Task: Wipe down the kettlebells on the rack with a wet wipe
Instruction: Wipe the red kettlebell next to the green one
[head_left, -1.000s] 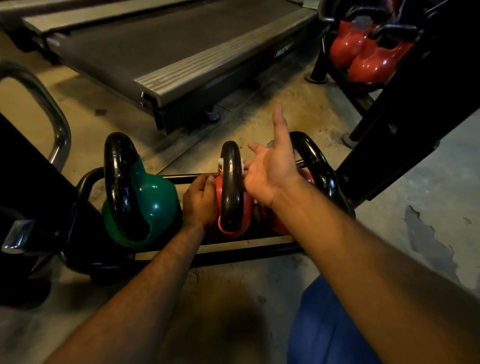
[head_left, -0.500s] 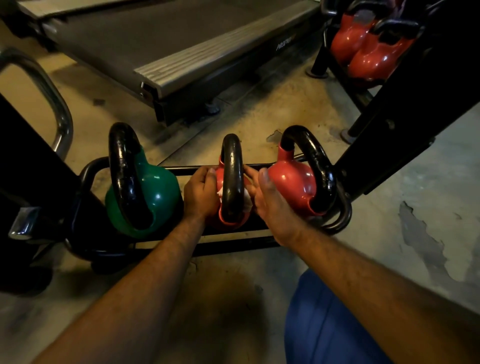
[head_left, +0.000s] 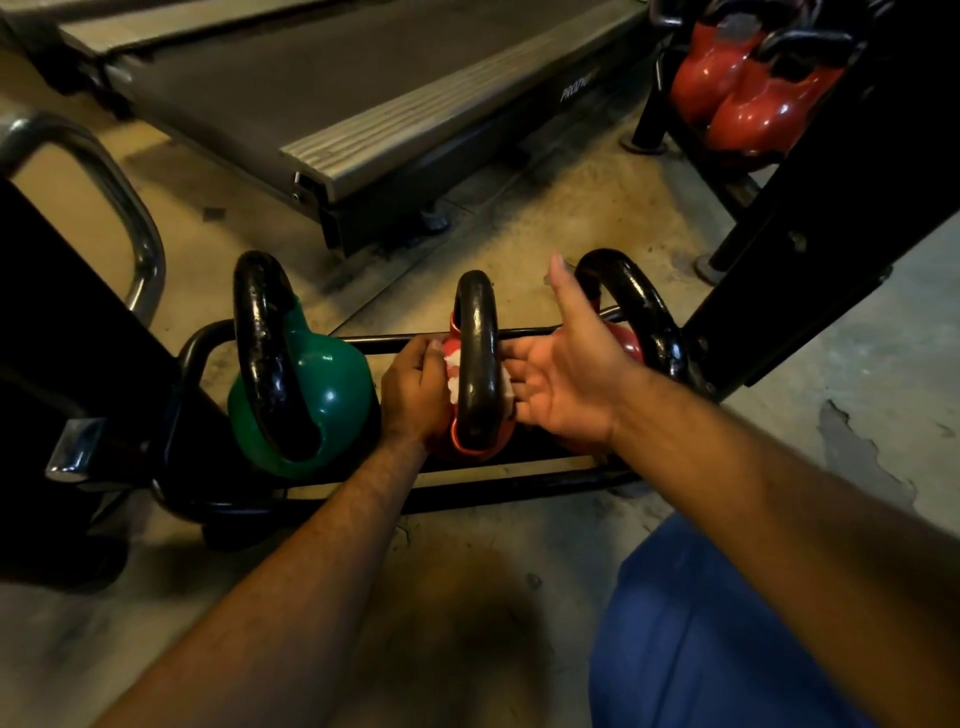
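Note:
Three kettlebells with black handles stand on a low black rack (head_left: 524, 493): a green one (head_left: 332, 389) at the left, a small red one (head_left: 470, 447) in the middle, and another red one (head_left: 627, 340) at the right. My left hand (head_left: 413, 397) grips a white wet wipe (head_left: 451, 376) against the left side of the middle bell, under its handle (head_left: 475, 348). A bit of the wipe also shows to the right of that handle. My right hand (head_left: 569, 376) is there, palm up and thumb raised, with its fingertips touching the wipe.
A treadmill deck (head_left: 363, 109) lies on the floor beyond the rack. A black slanted frame post (head_left: 831, 208) rises at the right, with more red kettlebells (head_left: 748, 98) on a rack behind it. A chrome tube (head_left: 143, 249) and a dark machine stand at the left.
My right hand, turned down against the middle bell half a second ago, has turned palm up with the thumb raised, as it was a second ago. My left hand stays on the wipe.

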